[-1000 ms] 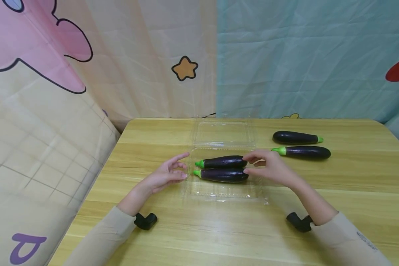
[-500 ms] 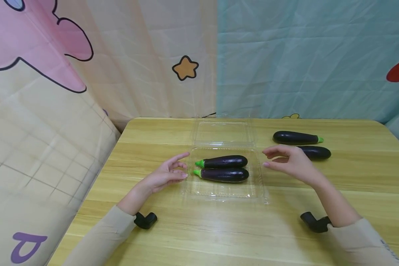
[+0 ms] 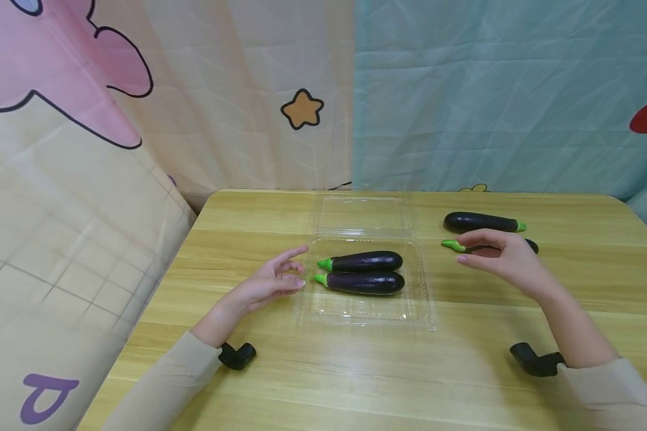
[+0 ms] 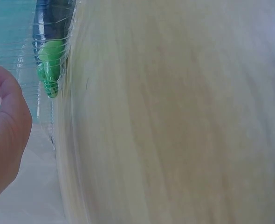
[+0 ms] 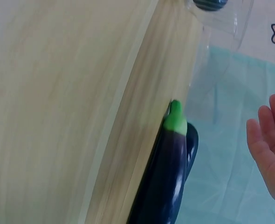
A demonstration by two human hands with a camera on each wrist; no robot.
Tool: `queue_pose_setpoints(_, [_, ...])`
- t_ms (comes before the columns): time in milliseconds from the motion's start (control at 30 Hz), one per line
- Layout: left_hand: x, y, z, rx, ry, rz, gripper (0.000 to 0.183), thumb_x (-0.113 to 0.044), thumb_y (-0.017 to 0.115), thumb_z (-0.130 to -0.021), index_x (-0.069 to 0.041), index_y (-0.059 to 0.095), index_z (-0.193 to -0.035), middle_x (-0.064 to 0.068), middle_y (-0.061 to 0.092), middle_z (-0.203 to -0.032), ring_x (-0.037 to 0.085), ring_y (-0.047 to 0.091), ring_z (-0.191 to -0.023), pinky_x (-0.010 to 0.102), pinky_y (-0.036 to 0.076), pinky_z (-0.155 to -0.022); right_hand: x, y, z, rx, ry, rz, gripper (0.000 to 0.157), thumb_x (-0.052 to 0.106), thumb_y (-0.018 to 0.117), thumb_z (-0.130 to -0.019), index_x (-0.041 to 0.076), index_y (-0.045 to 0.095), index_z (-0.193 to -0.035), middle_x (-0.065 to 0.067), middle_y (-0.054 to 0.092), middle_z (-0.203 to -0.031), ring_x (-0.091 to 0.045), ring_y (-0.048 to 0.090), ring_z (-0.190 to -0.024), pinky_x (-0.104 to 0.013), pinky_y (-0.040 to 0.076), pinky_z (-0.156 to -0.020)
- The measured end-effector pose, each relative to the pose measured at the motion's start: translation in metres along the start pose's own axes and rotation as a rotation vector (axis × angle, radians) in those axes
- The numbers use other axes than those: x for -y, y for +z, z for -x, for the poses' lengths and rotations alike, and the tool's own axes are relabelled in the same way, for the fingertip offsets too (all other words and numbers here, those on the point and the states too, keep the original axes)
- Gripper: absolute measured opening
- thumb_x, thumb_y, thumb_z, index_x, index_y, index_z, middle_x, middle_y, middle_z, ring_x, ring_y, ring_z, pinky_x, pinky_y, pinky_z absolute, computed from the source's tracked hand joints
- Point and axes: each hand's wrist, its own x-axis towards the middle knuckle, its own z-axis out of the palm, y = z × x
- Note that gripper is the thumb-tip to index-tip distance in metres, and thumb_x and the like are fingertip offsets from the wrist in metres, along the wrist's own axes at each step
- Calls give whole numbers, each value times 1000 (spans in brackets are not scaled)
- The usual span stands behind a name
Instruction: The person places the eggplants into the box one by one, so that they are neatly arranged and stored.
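Note:
Two dark purple eggplants with green stems, an upper one [image 3: 366, 261] and a lower one [image 3: 363, 282], lie side by side in a clear plastic clamshell box [image 3: 356, 308]. My left hand [image 3: 269, 281] is at the box's left wall, fingers relaxed and holding nothing; the left wrist view shows a green stem [image 4: 50, 65] behind that wall. Over on the right, my right hand [image 3: 504, 257] hovers above the nearer loose eggplant [image 5: 163, 177], hiding much of its body in the head view. Its fingers are loosely bent with nothing between them. A farther eggplant [image 3: 480, 222] lies just behind.
The box's clear lid [image 3: 362, 215] is folded back toward the table's far edge. Printed curtains [image 3: 463, 108] hang behind the wooden table [image 3: 334, 383] and along its left side. A black wrist mount [image 3: 237, 356] sits under each forearm.
My right hand has moved right from the eggplants in the box to the nearer loose eggplant. The left hand stays at the box's left side.

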Motion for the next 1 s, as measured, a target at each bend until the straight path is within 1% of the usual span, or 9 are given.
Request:
queue_pose_setpoints(233, [-1, -1, 0, -3, -2, -3, 76, 9, 56, -85, -8, 19, -149, 4, 45, -104, 8, 56, -79, 19, 50, -73, -10, -19, 6, -47, 62, 29, 37, 18, 68, -86, 4, 58, -118, 8, 58, -109, -5, 63, -89, -18, 52, -70])
queue_pose_setpoints(400, [-1, 0, 0, -10, -7, -9, 76, 9, 57, -84, -9, 19, -149, 4, 45, -104, 8, 56, -79, 19, 50, -73, -16, -32, 10, -68, 116, 36, 40, 21, 67, -87, 4, 56, -122, 15, 56, -110, 3, 60, -91, -14, 50, -71])
queue_pose_setpoints(467, [-1, 0, 0, -15, -9, -10, 76, 9, 57, -84, -9, 20, -148, 4, 45, -104, 8, 56, -79, 19, 50, -73, -19, -37, 12, -79, 137, 54, 42, 23, 66, -87, 4, 56, -123, 19, 55, -108, 7, 58, -91, -12, 49, -71])
queue_pose_setpoints(533, [-1, 0, 0, -20, -11, -8, 76, 9, 57, -84, -10, 21, -148, 5, 46, -105, 9, 56, -78, 19, 50, -73, -23, -43, 13, -91, 154, 84, 43, 26, 66, -87, 4, 55, -124, 23, 54, -107, 11, 52, -94, -9, 46, -72])
queue_pose_setpoints(633, [-1, 1, 0, -28, -15, -5, 76, 9, 56, -84, -11, 22, -148, 5, 46, -105, 9, 56, -78, 19, 50, -72, -31, -52, 15, -114, 178, 119, 44, 29, 65, -88, 6, 55, -124, 27, 52, -104, 11, 44, -96, -6, 41, -72])
queue_pose_setpoints(700, [0, 1, 0, -30, -16, -4, 76, 9, 56, -84, -11, 21, -148, 5, 45, -105, 8, 56, -78, 19, 50, -72, -37, -58, 17, -119, 191, 126, 42, 30, 64, -88, 9, 55, -124, 28, 51, -103, 11, 39, -98, -5, 38, -70])
queue_pose_setpoints(800, [0, 1, 0, -29, -16, -4, 76, 9, 56, -84, -11, 21, -148, 5, 45, -105, 8, 55, -78, 19, 50, -72, -46, -65, 19, -123, 218, 126, 39, 31, 63, -89, 15, 55, -124, 29, 51, -103, 10, 37, -97, -7, 37, -67])
queue_pose_setpoints(900, [0, 1, 0, -26, -16, -5, 76, 9, 56, -84, -10, 21, -148, 5, 45, -105, 8, 55, -78, 19, 50, -72, -53, -70, 20, -128, 243, 124, 36, 32, 62, -89, 20, 55, -122, 30, 50, -102, 10, 36, -96, -9, 37, -65])
queue_pose_setpoints(1000, [0, 1, 0, -20, -13, -6, 76, 9, 56, -84, -10, 20, -148, 5, 45, -105, 8, 55, -78, 19, 50, -72, -57, -73, 21, -135, 262, 124, 36, 33, 63, -89, 22, 54, -122, 31, 49, -101, 11, 36, -94, -8, 37, -64])
